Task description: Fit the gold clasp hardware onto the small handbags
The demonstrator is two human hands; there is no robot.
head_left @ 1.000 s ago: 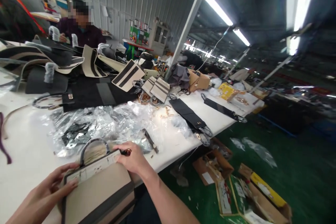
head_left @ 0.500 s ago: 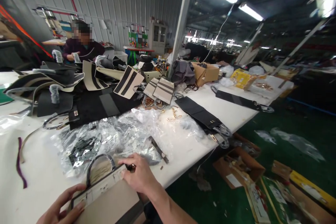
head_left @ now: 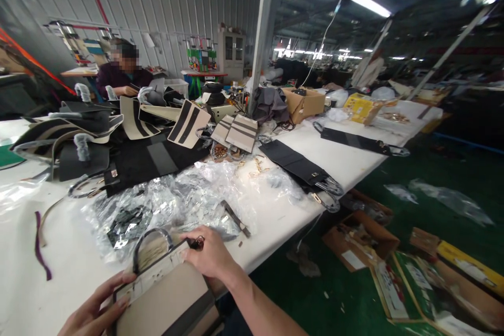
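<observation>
A beige handbag panel with dark stripes (head_left: pixel 169 294) and a wrapped loop handle tilts at the table's near edge. My left hand (head_left: pixel 100 302) is closed on its left end, thumb on the near face and fingers behind. At the right end of the top edge, my right hand (head_left: pixel 207 252) pinches it, the thumb on the pale strip beside a small dark fitting. Just beyond lies a clear plastic bag (head_left: pixel 173 205) full of small metal plates. A dark narrow tool (head_left: pixel 235 218) rests on the right side of that plastic.
Black bag pieces (head_left: pixel 293 163) with wrapped handles lie along the white table (head_left: pixel 271 244). Striped panels (head_left: pixel 189 123) are heaped at the back left, where another person (head_left: pixel 124 76) sits. Open cardboard boxes (head_left: pixel 362 244) stand on the green floor to the right.
The view has shifted slightly. Both hands keep their hold on the handbag panel, and more of its striped face shows. The other person's hands have moved.
</observation>
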